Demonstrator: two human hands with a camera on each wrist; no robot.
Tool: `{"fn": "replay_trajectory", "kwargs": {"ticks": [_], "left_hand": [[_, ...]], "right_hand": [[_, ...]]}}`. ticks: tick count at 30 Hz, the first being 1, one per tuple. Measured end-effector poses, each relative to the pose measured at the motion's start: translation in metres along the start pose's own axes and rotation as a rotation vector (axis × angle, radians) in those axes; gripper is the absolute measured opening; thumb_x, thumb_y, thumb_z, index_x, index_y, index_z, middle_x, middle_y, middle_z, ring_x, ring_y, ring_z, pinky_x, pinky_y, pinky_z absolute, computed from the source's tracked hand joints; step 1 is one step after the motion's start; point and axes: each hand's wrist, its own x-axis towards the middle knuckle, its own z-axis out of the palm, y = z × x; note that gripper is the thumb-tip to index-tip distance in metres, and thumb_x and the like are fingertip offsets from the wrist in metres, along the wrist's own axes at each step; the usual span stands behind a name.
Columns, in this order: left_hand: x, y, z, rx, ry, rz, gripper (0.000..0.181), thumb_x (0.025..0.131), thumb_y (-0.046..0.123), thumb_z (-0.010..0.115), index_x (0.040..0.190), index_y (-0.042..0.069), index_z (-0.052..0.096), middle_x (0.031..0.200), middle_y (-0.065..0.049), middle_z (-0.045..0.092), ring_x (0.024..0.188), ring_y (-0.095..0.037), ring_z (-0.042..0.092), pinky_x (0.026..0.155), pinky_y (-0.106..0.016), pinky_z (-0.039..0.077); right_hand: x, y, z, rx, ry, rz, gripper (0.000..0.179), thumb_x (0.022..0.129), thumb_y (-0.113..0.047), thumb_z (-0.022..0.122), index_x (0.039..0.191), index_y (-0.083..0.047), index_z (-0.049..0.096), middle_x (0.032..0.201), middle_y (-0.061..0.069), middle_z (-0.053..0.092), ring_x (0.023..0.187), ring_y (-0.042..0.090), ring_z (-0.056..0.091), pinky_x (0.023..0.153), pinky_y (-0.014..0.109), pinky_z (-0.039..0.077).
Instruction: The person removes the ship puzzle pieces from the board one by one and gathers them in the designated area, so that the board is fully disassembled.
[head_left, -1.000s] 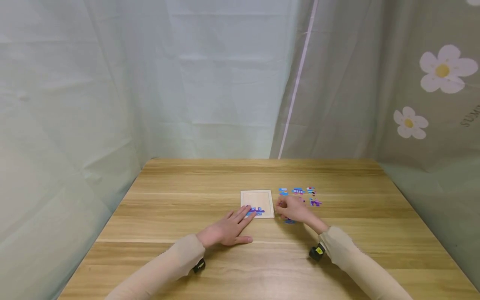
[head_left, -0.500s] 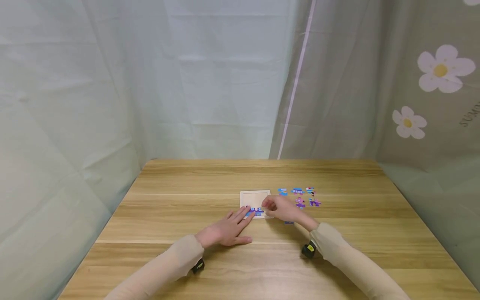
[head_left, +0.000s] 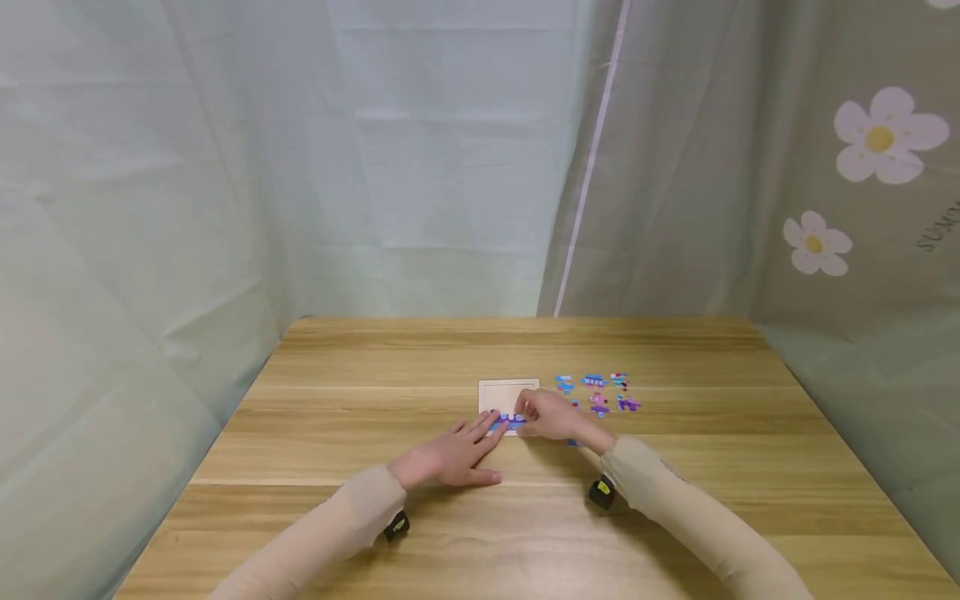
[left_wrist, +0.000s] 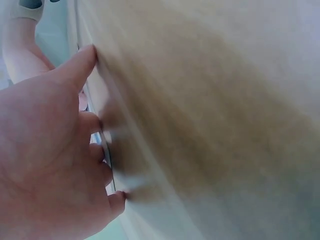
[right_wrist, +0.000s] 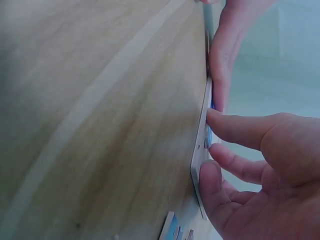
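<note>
A square wooden puzzle tray (head_left: 498, 395) lies on the table, with blue-and-purple puzzle pieces (head_left: 512, 423) along its near edge. My left hand (head_left: 459, 458) rests from the left, its spread fingertips on the tray's near-left part and pieces; in the left wrist view the hand (left_wrist: 45, 155) is seen palm side. At the tray's near-right corner, my right hand (head_left: 549, 415) has thumb and index finger around a small puzzle piece. In the right wrist view a blue edge of that puzzle piece (right_wrist: 209, 136) shows between thumb and finger; the rest is hidden.
Loose puzzle pieces lie right of the tray, among them a blue one with windows (head_left: 595, 381), a pink one (head_left: 598, 404) and a purple one (head_left: 628, 404). Another blue piece (head_left: 573, 442) lies partly behind the right wrist. Curtains (head_left: 450, 167) surround the wooden table (head_left: 360, 358).
My right hand has moved left from beside the loose pieces onto the tray's right part, uncovering the pink piece. My left hand has stayed in place.
</note>
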Motion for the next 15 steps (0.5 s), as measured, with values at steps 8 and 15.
{"fn": "replay_trajectory", "kwargs": {"ticks": [8, 15], "left_hand": [[-0.005, 0.000, -0.005, -0.045, -0.035, -0.039, 0.083, 0.097, 0.054, 0.046, 0.156, 0.007, 0.010, 0.164, -0.014, 0.002, 0.151, -0.026, 0.009, 0.120, -0.053, 0.019], [-0.011, -0.001, -0.004, -0.046, -0.042, -0.070, 0.084, 0.097, 0.053, 0.046, 0.155, 0.005, 0.010, 0.164, -0.012, 0.004, 0.151, -0.024, 0.010, 0.120, -0.053, 0.020]], "right_hand": [[0.002, 0.001, 0.000, 0.031, -0.004, 0.009, 0.025, 0.080, -0.013, 0.078, 0.097, -0.007, 0.061, 0.091, 0.008, 0.066, 0.083, 0.017, 0.060, 0.074, 0.031, 0.050], [0.001, -0.001, 0.002, 0.051, 0.010, 0.001, 0.025, 0.078, -0.010, 0.078, 0.097, -0.008, 0.060, 0.089, 0.008, 0.066, 0.082, 0.017, 0.060, 0.074, 0.030, 0.050]]}}
